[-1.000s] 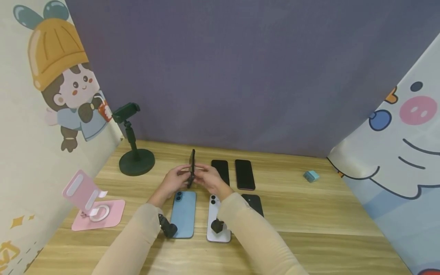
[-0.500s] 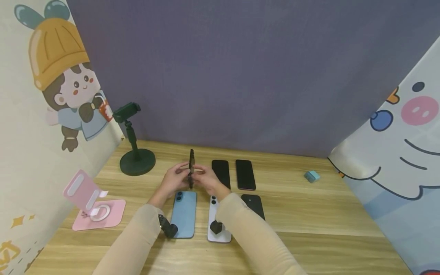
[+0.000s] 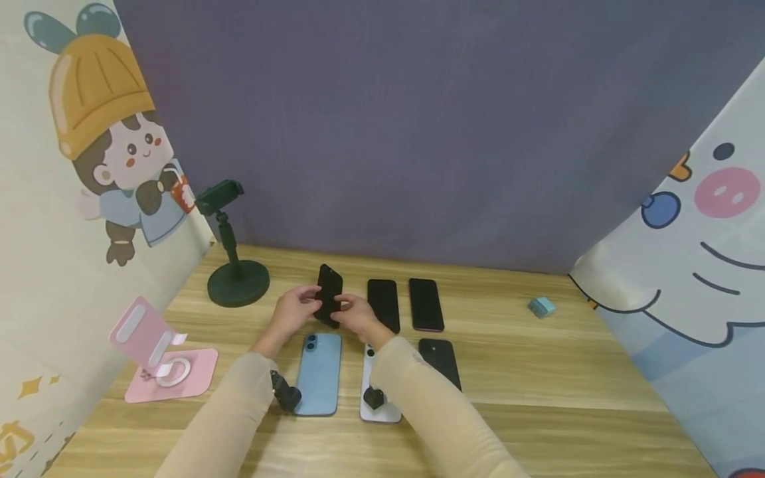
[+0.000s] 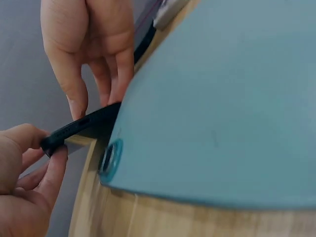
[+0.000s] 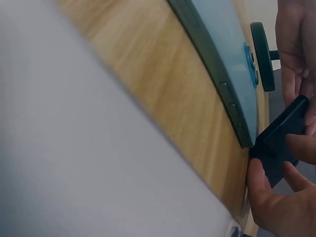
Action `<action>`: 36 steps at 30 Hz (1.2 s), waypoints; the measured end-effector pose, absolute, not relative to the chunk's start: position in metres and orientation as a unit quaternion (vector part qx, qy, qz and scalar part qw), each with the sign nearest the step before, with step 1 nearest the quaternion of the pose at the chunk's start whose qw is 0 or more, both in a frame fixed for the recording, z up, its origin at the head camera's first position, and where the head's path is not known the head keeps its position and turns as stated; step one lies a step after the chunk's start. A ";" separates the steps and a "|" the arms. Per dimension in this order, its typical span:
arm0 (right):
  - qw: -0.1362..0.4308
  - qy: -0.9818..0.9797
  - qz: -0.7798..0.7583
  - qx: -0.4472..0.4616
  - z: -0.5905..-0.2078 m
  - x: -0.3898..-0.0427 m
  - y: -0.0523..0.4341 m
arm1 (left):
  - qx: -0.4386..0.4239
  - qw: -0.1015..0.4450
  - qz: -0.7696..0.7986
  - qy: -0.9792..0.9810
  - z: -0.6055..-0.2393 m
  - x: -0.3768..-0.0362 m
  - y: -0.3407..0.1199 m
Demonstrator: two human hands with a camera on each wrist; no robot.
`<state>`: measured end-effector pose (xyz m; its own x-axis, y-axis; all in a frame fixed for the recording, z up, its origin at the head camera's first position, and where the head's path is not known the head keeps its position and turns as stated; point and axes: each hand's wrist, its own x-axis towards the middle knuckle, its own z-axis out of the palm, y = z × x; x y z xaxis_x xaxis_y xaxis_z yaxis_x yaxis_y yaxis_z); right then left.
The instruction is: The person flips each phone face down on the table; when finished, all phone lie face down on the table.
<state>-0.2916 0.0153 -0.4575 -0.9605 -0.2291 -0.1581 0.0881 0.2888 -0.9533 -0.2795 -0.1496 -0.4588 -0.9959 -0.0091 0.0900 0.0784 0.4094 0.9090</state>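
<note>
A black phone [image 3: 329,293] stands tilted on edge between my two hands, behind the row of nearer phones. My left hand [image 3: 294,311] pinches its left side between thumb and fingers, also plain in the left wrist view at the phone's end. On the opposite side, my right hand [image 3: 361,317] holds the edge with thumb and fingertips, as the right wrist view shows too. Just in front lies a light blue phone [image 3: 319,375], back up, its camera end toward the hands. A pale lilac phone [image 3: 379,413] lies partly under my right forearm.
Two black phones [image 3: 384,302] lie to the right of the hands; another dark phone [image 3: 440,362] is nearer. On the left stand a dark green phone stand [image 3: 238,284] and a pink folding stand [image 3: 200,372]. A small teal block [image 3: 541,307] sits far right.
The held black phone has turned from nearly edge-on to showing its broad dark face. My left hand has shifted slightly left, and the right hand's fingers have changed position along the edge.
</note>
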 end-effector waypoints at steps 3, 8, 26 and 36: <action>0.116 0.819 -0.560 -0.043 -0.459 -0.292 0.014 | -0.029 0.041 -0.505 -0.862 -0.461 -0.281 -0.154; 0.105 0.850 -0.515 -0.040 -0.457 -0.292 0.011 | -0.033 0.029 -0.460 -0.887 -0.464 -0.282 -0.159; 0.091 0.903 -0.417 -0.052 -0.457 -0.293 0.007 | -0.017 -0.006 -0.431 -0.902 -0.468 -0.283 -0.159; 0.097 0.910 -0.400 -0.050 -0.455 -0.295 0.007 | -0.014 -0.020 -0.433 -0.901 -0.469 -0.286 -0.159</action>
